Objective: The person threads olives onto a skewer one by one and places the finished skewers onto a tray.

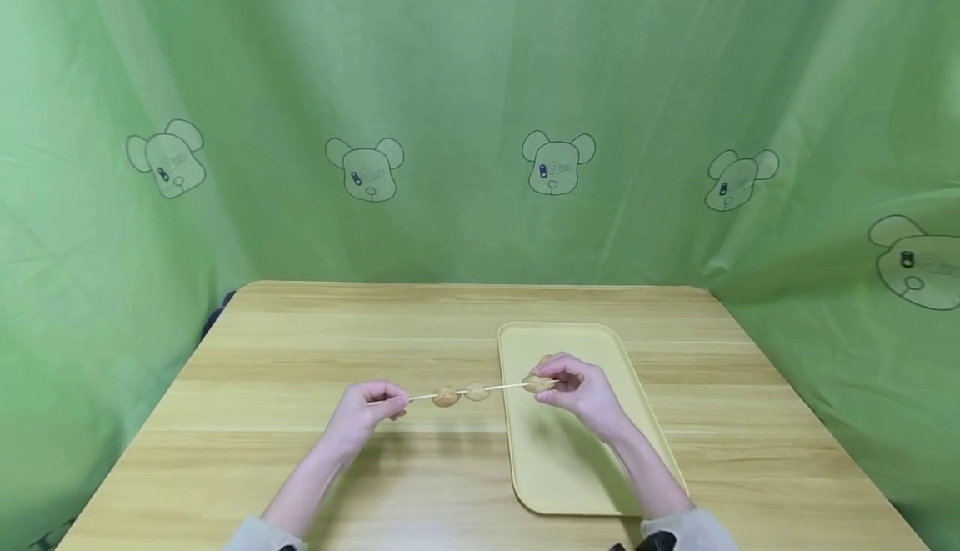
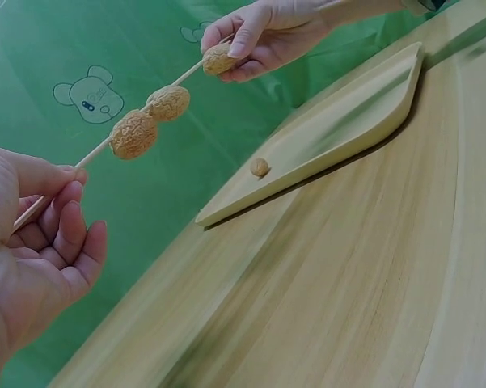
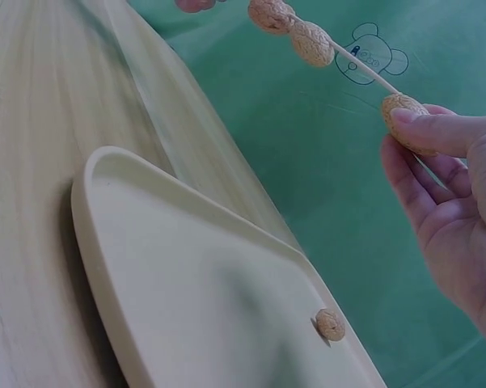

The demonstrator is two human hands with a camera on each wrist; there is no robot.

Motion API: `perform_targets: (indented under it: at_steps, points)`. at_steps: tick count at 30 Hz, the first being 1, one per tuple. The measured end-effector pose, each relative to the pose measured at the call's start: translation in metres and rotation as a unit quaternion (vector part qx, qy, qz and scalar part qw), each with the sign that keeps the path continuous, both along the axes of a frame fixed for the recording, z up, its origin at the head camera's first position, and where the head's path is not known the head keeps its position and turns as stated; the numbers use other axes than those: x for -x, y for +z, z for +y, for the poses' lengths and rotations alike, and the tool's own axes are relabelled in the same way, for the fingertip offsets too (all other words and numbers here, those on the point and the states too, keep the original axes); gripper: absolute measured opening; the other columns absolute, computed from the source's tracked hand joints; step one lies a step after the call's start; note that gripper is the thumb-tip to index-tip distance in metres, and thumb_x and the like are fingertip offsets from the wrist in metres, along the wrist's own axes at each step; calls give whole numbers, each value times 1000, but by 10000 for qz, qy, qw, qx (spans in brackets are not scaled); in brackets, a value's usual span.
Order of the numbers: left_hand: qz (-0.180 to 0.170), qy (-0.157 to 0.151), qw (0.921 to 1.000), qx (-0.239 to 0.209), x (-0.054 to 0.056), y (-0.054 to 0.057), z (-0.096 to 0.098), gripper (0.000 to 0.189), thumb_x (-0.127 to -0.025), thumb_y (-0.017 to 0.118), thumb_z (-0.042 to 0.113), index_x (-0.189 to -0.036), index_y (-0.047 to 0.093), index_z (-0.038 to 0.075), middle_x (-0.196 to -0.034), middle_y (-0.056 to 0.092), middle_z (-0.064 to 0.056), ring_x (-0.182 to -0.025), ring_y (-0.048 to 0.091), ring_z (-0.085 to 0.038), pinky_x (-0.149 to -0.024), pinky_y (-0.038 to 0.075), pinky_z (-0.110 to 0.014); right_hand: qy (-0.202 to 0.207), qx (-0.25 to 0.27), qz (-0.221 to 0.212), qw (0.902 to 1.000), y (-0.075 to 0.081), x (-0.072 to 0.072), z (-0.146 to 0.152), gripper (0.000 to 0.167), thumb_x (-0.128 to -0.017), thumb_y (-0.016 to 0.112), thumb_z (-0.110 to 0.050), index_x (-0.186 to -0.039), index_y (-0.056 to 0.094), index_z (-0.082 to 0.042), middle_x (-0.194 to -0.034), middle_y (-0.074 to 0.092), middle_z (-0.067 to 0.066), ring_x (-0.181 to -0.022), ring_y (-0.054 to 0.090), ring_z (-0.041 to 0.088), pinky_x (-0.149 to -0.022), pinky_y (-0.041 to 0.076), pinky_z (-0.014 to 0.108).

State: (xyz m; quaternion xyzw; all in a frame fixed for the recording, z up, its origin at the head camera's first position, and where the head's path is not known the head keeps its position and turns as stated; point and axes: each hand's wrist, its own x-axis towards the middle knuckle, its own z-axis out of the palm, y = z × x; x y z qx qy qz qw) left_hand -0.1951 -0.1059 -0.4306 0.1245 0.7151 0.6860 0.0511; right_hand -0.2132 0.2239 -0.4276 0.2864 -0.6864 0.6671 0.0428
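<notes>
Here, you held a thin stick (image 1: 504, 386) in the air, its right part above the tray (image 1: 547, 468) and the rest reaching past the tray's left side. Your left hand (image 1: 363, 412), left of the tray, pinched it near one end; your right hand (image 1: 583, 393), over the tray, grasped a brown ball (image 2: 217, 60) threaded near the other end. Two more balls (image 1: 446, 398) sat side by side on the stick, just left of the tray. A loose ball (image 3: 331, 325) lay in the tray, partly hidden by your right hand in the head view. Under the tray was a wooden table (image 1: 300, 351); behind it hung a green curtain (image 1: 450, 51).
</notes>
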Motion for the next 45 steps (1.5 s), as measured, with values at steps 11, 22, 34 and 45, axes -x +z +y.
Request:
perform_targets:
  at_steps: [11, 22, 34, 45]
  points:
    - [63, -33, 10000, -14, 1, -3, 0, 23, -82, 62, -1, -92, 56, -22, -70, 58, 0, -67, 53, -10, -67, 46, -25, 6, 112, -145, 9998, -6, 1, -4, 29, -69, 68, 15, -98, 60, 11, -103, 58, 5, -86, 60, 12, -74, 52, 24]
    - [78, 8, 10000, -26, 3, -3, 6, 24, -84, 63, 2, -93, 58, -19, -77, 62, -11, -70, 56, -11, -69, 48, -26, -187, 4, -253, 9995, -3, -3, 0, 32, -74, 66, 12, -104, 56, 13, -106, 59, 5, -86, 61, 9, -73, 51, 22]
    - [14, -36, 9998, -192, 2, -4, 5, 23, -85, 61, 1, -94, 58, -19, -76, 62, -7, -69, 57, -10, -70, 48, -26, 625, 1002, -693, 9906, -6, -2, 3, 29, -81, 57, 14, -109, 60, 5, -110, 58, 8, -84, 64, 13, -77, 52, 27]
    - [142, 131, 9998, -38, -2, -1, 4, 21, -82, 64, 1, -91, 60, -17, -71, 60, -1, -69, 56, -15, -68, 48, -27, 1131, 1673, -711, 9768, -3, -6, -5, 38, -80, 50, 20, -106, 65, -3, -106, 59, 8, -85, 64, 15, -77, 51, 25]
